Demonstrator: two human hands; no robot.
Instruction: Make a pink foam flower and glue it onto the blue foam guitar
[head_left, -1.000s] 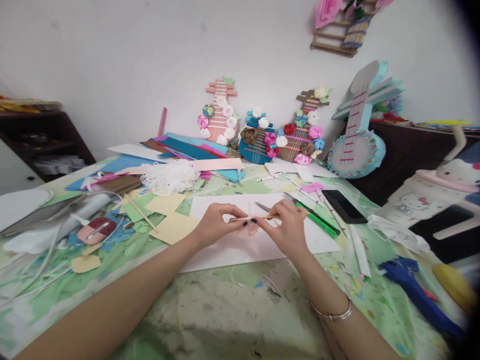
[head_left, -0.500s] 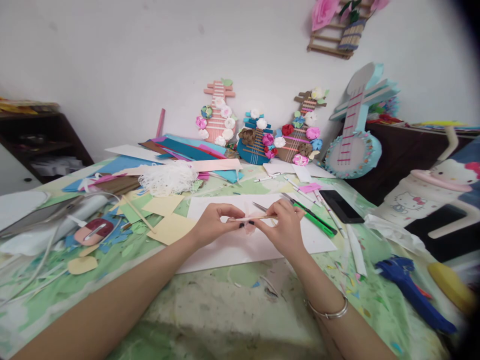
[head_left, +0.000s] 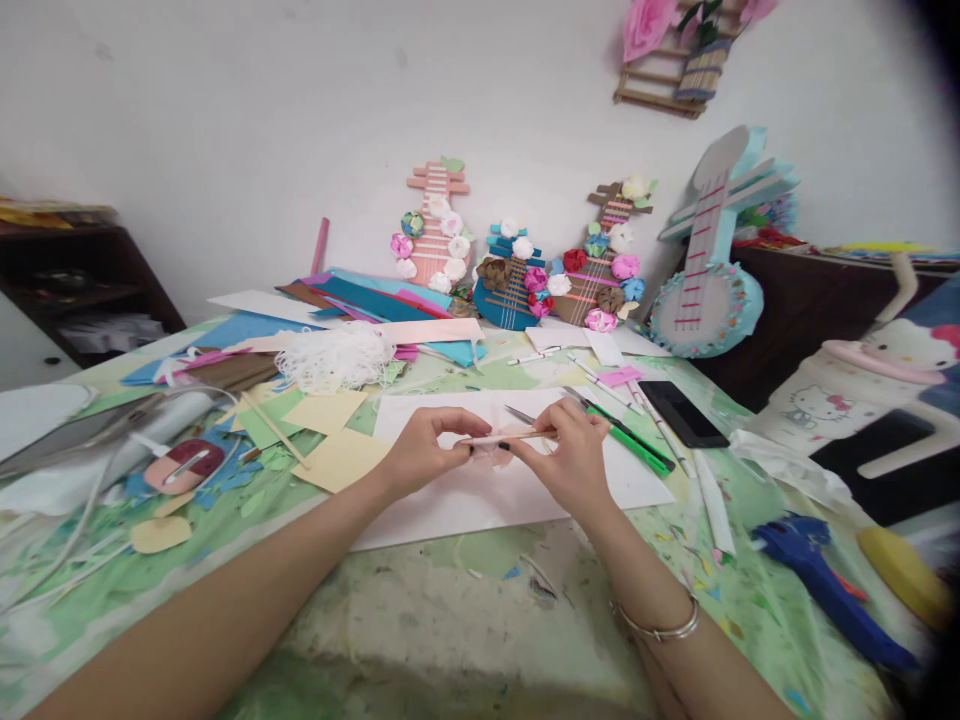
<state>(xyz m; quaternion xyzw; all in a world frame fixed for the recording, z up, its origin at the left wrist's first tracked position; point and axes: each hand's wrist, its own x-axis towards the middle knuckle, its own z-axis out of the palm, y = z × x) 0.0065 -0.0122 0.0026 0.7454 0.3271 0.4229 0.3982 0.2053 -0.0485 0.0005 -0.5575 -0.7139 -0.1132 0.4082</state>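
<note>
L hand (head_left: 424, 452) & R hand (head_left: 574, 452) both pinch thin stick (head_left: 529, 435) above white sheet (head_left: 442, 515); pale pink paper (head_left: 491, 457) at its middle, prob. wrapped, blurry. Uneven pressure could tear paper.

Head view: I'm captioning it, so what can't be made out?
All in the head view:
Thin stick: right end hidden by the right hand.
Pale pink piece: blurred, shape unclear.
Metal blade: one end behind the right hand.
Wooden rack: top cut off by upper edge.
</note>
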